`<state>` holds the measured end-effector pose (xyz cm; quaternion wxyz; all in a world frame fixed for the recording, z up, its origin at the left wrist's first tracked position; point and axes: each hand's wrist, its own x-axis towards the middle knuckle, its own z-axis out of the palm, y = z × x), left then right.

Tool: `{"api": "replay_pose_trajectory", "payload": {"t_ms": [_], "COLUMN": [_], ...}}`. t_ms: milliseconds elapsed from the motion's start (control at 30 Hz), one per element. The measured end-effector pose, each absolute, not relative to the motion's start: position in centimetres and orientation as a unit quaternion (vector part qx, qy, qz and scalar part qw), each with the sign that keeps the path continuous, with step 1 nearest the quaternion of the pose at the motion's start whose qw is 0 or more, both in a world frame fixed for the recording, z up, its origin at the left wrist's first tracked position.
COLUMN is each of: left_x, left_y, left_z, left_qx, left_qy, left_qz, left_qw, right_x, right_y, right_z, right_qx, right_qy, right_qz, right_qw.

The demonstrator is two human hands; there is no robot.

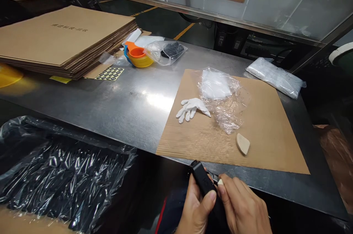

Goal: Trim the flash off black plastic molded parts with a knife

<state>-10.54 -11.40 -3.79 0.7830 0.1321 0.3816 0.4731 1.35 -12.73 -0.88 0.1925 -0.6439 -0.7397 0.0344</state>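
At the bottom centre, my left hand [197,208] is wrapped round a black elongated object [204,180], its thumb lying across it. My right hand [242,204] is closed beside it, pinching a small white piece [220,182] against the object's right side. A bit of shiny metal shows between the two hands. Both hands are just in front of the table's near edge. Beyond them, on a cardboard sheet [264,127], lie a beige rounded pad [243,144], a white glove [191,109] and clear plastic wrap [228,116] around a white stack [215,85].
Stacked cardboard [66,39] covers the metal table's [129,105] left end. Near it are an orange and yellow cup [140,59], a bagged dark item [172,50] and a sticker sheet [110,74]. A wrapped packet [275,75] lies at the right back. Black plastic-wrapped items [63,175] fill the lower left.
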Motion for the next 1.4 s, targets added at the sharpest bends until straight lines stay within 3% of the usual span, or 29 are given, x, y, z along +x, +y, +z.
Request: {"api": "replay_pose_trajectory", "payload": {"t_ms": [767,1233,1400], "left_x": [-10.1,-10.2,-10.2], "left_y": [-11.2,-11.6,-11.6], "left_z": [-2.8,-4.5,-4.5], "left_qx": [0.131,0.147,0.141], "left_qy": [0.326,0.354,0.345], "left_qz": [0.492,0.490,0.487], "left_qw": [0.797,0.783,0.790], "right_x": [0.9,1.7,2.1], "right_y": [-12.4,-11.8,-11.6], "right_z": [-0.7,-2.3,-1.7], "right_qx": [-0.645,-0.690,-0.695], "right_qy": [-0.742,-0.706,-0.681], "right_qz": [0.014,0.046,0.103], "right_qw": [0.184,0.155,0.208]}}
